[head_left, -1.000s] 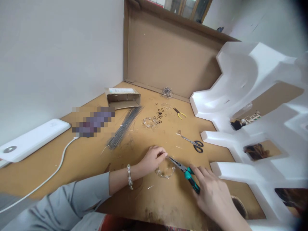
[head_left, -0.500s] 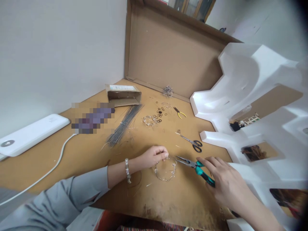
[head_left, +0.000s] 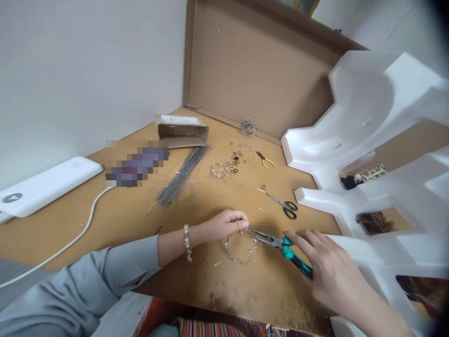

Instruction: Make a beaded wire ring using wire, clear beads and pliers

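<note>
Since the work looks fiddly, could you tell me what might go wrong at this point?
1. The pliers meet the bead ring right beside the left hand, so a slip could pinch its fingertips.
2. The ring is thin wire; too hard a squeeze or twist might bend it or loosen beads.
3. The right hand rests on only the handles' ends, so the pliers could wobble.

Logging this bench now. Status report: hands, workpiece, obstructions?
Left hand pinching beaded wire ring. Right hand holding teal pliers, tips at ring. Scissors lie beyond, apart.
</note>
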